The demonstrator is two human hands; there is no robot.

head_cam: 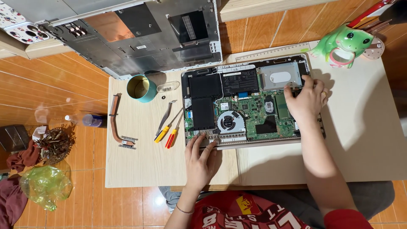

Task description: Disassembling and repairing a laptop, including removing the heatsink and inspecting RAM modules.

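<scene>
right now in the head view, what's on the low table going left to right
copper heat pipe → teal cup → tweezers → two screwdrivers → left hand on the open laptop's front edge → cooling fan → right hand beside the hard drive → green frog figure

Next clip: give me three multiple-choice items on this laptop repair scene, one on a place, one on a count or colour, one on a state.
1. Where does the left hand rest?
A. On the near edge of the open laptop
B. On the teal cup
C. On the frog figure

2. How many screwdrivers lie left of the laptop?
A. None
B. Two
C. Five

3. What state is the laptop in?
A. Lid closed
B. Bottom cover off, circuit board showing
C. Screen lit

Answers:
1 A, its fingers press the laptop's near edge.
2 B, one yellow-handled and one red-handled lie beside the tweezers.
3 B, the fan and board are exposed.
</scene>
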